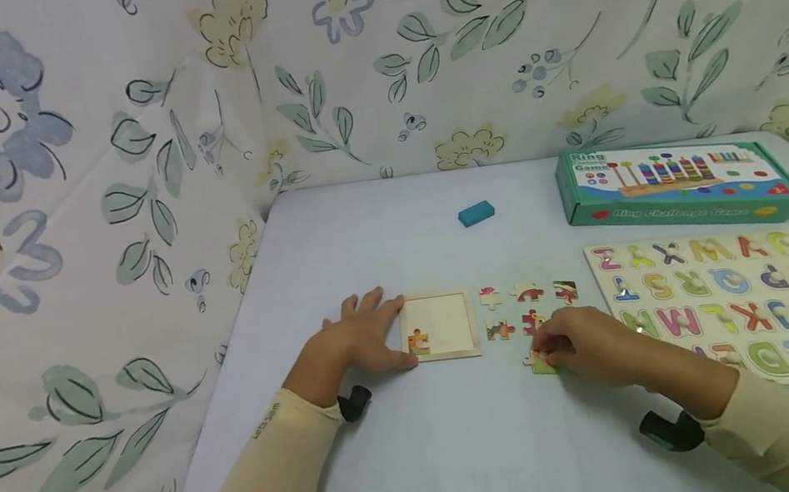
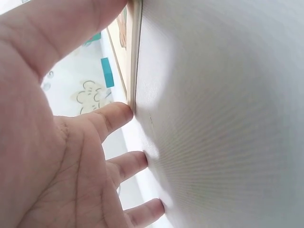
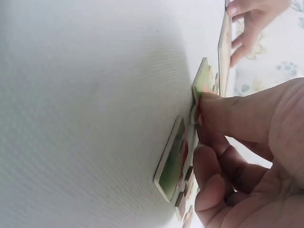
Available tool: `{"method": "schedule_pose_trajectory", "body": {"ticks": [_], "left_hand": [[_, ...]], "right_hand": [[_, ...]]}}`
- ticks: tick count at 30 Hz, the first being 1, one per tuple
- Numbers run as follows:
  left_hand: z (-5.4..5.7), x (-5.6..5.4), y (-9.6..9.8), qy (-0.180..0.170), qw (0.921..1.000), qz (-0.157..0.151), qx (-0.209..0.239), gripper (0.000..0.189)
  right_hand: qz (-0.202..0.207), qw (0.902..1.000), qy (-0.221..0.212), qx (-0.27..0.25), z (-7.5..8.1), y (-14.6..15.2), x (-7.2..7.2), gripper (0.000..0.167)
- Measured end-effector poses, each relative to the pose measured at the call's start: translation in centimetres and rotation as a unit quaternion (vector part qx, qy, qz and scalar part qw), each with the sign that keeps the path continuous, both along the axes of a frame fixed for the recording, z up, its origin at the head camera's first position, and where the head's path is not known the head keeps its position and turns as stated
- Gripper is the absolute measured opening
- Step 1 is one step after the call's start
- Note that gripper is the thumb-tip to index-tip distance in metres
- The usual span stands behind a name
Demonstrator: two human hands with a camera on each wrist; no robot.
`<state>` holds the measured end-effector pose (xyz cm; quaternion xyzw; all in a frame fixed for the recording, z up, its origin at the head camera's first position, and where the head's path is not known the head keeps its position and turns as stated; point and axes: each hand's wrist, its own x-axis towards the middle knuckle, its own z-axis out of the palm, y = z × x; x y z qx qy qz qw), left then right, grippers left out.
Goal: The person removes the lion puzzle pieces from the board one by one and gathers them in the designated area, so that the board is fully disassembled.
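My left hand (image 1: 362,335) rests at the left side of a square wooden puzzle tray (image 1: 442,315), fingers spread. Its thumb and index fingertip touch the tray edge (image 2: 133,61) near the two left corners. One jigsaw piece (image 1: 418,342) lies in the tray's near left corner. Right of the tray, my right hand (image 1: 593,344) pinches a green-edged jigsaw piece (image 3: 203,78) between thumb and fingers, close over the table. Another green piece (image 3: 171,164) lies beside these fingers in the right wrist view. Several loose pieces (image 1: 500,329) form rows beyond the hand, which partly hides them.
A wooden alphabet board (image 1: 657,259) with coloured letters lies on the right, partly under my right forearm. Behind it stands a green Ring Challenge Game box (image 1: 685,213). A small blue block (image 1: 477,213) sits toward the back of the white table (image 1: 376,223). Floral cloth (image 1: 370,73) hangs behind.
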<state>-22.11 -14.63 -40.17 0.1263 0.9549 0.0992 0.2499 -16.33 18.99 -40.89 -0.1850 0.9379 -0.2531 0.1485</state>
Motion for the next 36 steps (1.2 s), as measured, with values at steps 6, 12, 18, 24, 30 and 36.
{"method": "schedule_pose_trajectory", "body": {"ticks": [6, 12, 18, 24, 30, 36], "left_hand": [[-0.1, 0.0, -0.3, -0.001, 1.0000, 0.002, -0.001, 0.100], [-0.1, -0.1, -0.5, 0.001, 1.0000, 0.003, 0.004, 0.100], [-0.1, 0.0, -0.4, -0.001, 1.0000, 0.004, 0.007, 0.101], [0.1, 0.1, -0.2, -0.003, 1.0000, 0.001, 0.006, 0.100], [0.0, 0.0, -0.2, 0.000, 1.0000, -0.007, -0.006, 0.098], [-0.1, 0.0, -0.5, 0.000, 1.0000, -0.004, -0.008, 0.098]], "right_hand": [[0.011, 0.9996, 0.015, 0.020, 0.3, -0.7, -0.2, 0.014], [0.021, 0.9990, 0.031, 0.023, 1.4, -2.8, -1.7, 0.017], [0.044, 0.9978, 0.028, 0.042, 1.8, -7.7, -3.7, 0.025], [0.049, 0.9974, 0.007, 0.053, 0.9, -12.2, -5.3, 0.033], [0.066, 0.9971, 0.001, 0.038, 0.2, -14.4, -6.1, 0.026], [0.055, 0.9981, -0.007, 0.026, 0.4, -15.2, -6.1, 0.019]]}}
